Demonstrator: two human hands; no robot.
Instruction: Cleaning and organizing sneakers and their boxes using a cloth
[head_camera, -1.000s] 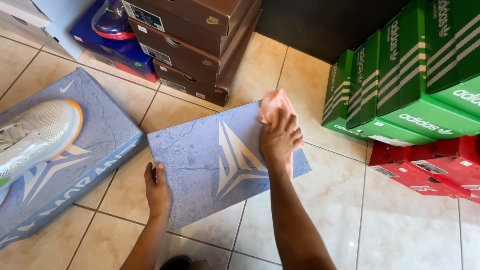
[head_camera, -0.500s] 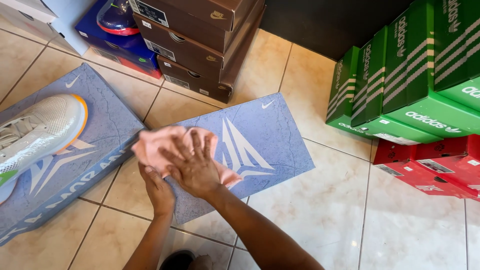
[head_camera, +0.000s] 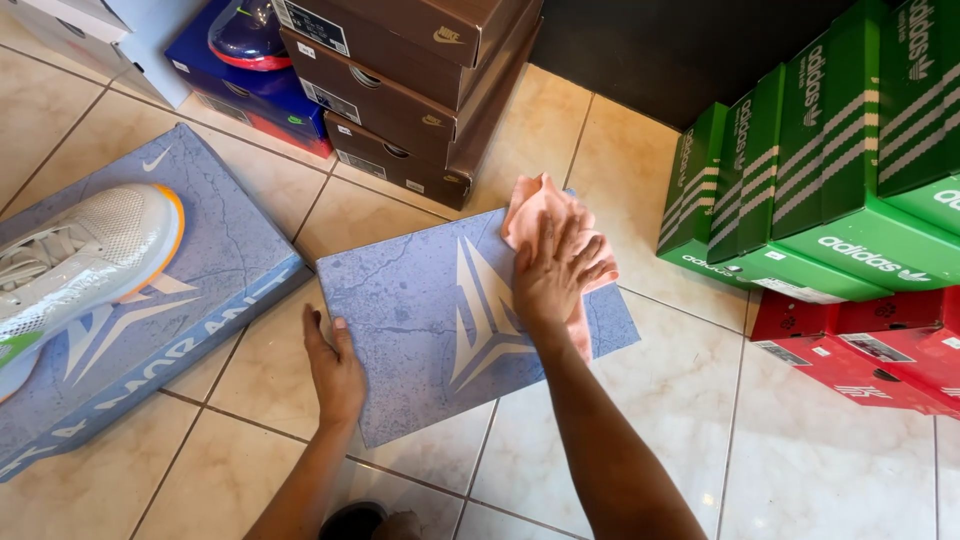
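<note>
From the head view, a blue-grey box lid (head_camera: 430, 320) lies flat on the tiled floor (head_camera: 820, 460), its surface mottled like cracked stone, with a pale pointed emblem near the middle. The right hand (head_camera: 555, 275) lies spread, fingers open, pressing a pink cloth (head_camera: 535, 205) onto the lid's far right corner. The left hand (head_camera: 332, 365) rests flat against the lid's near left edge; whether its fingers curl under the rim, I cannot tell. Half a second ago the right hand and cloth were at the lid's left side, close to the left hand; now they have swept across to the far right. The left hand has kept its place.
</note>
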